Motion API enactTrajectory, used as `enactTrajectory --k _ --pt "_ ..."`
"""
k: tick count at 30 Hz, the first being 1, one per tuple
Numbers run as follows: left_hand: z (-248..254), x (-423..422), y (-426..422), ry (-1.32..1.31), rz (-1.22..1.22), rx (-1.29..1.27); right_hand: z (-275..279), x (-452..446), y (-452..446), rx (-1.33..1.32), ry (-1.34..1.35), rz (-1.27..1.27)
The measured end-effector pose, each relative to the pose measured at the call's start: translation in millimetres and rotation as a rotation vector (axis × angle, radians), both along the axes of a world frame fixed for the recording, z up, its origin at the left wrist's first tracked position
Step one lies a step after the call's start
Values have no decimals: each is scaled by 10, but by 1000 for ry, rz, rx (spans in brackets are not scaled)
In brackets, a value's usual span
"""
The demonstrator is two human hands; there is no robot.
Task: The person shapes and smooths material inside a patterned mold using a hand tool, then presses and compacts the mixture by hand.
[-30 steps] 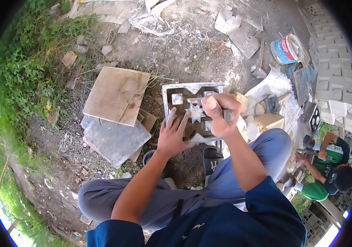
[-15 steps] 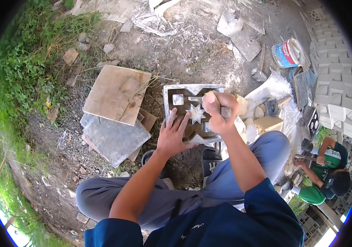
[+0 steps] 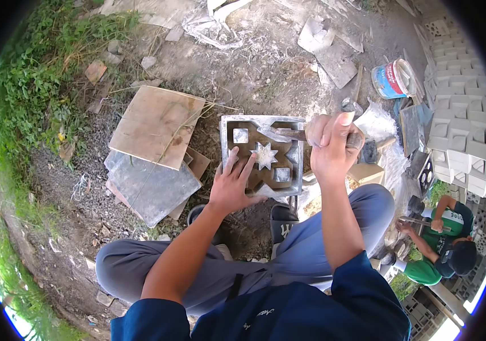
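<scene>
A square grey block mould point(image 3: 226, 126) lies on the ground between my feet. Inside it are an eight-pointed star point(image 3: 265, 156), small square pieces point(image 3: 240, 135) and brown hollows. My left hand point(image 3: 231, 184) rests over the mould's lower left part, fingers spread. My right hand point(image 3: 332, 149) is wrapped round the handle of a small trowel-like tool point(image 3: 288, 133) just right of the mould. Its flat blade points left and overlaps the mould's upper right part; whether the blade touches is unclear.
Wooden boards point(image 3: 155, 128) and a grey sheet point(image 3: 155, 187) are stacked at left. A paint bucket point(image 3: 393, 78), a white plastic sack point(image 3: 376, 120) and a tan block point(image 3: 368, 172) are at right. Stacked blocks point(image 3: 459, 113) line the far right, near a co-worker point(image 3: 444, 238) holding a bar-like tool.
My right hand has moved right, from over the mould to beside it, and the tool's blade now shows. My left hand stays on the mould. The view has shifted slightly.
</scene>
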State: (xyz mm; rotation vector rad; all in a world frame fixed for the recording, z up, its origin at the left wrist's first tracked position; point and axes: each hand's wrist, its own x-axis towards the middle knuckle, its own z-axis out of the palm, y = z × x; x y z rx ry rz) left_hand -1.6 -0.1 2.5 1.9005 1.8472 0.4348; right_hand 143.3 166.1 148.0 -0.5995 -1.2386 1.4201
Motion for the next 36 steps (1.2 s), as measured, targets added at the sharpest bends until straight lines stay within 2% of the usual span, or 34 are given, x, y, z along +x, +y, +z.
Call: enactTrajectory --k 1,3,8,10,14,21,26,29,31,34,36 --pt "14 1 0 6 -2 -12 36 -9 15 4 1 -1" --pt "33 -9 5 16 -4 -25 88 -47 27 -27 97 -178" --pt "35 0 0 32 -7 -32 17 23 77 83 41 -165" --pt "31 1 0 26 -4 -36 46 21 78 5 143 -93" --pt "27 8 8 45 -10 -52 -16 17 71 -87 146 -76" --pt "22 18 7 57 -5 -62 -220 -47 24 -39 44 -64" --pt "-12 0 2 -28 10 -32 -363 -79 -38 -3 28 -86" --pt "-25 14 0 -20 15 -9 -760 -124 -137 173 -214 18" --pt "8 22 28 4 8 -13 -618 -178 -121 149 -275 2" --pt "-26 -16 8 18 4 -26 -466 -125 -143 243 -108 4" --pt "-21 16 -12 7 18 -13 -635 -169 -110 197 -171 55"
